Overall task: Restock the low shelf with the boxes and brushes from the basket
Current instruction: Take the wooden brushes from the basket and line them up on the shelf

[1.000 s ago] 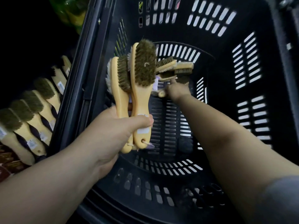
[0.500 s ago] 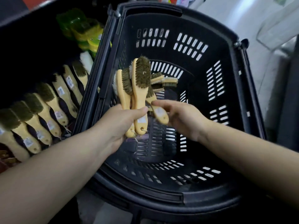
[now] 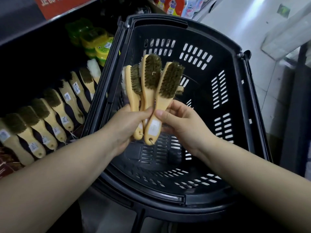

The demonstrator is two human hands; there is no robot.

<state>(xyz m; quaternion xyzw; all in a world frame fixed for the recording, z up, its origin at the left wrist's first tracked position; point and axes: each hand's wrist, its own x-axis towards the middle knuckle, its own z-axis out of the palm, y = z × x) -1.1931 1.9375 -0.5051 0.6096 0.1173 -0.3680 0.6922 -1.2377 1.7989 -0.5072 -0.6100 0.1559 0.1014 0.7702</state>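
Note:
My left hand (image 3: 125, 122) grips a bunch of wooden-handled brushes (image 3: 148, 78) upright by their handles, above the black basket (image 3: 239, 101). My right hand (image 3: 180, 125) pinches the handle of another brush (image 3: 165, 91) with dark bristles and holds it against that bunch. Another brush (image 3: 179, 89) lies at the bottom of the basket, mostly hidden behind the held ones. On the low shelf at the left, a row of the same brushes (image 3: 55, 113) lies side by side with labels on the handles.
Green and yellow round containers (image 3: 96, 41) stand at the back of the shelf, beside a white fluffy brush (image 3: 93, 67). A red shelf sign (image 3: 64, 5) hangs above. A light floor and a dark upright (image 3: 294, 115) lie right of the basket.
My right hand lifted a brush out of the basket bottom and brought it up beside the bunch in my left hand. The view pulled back from the basket.

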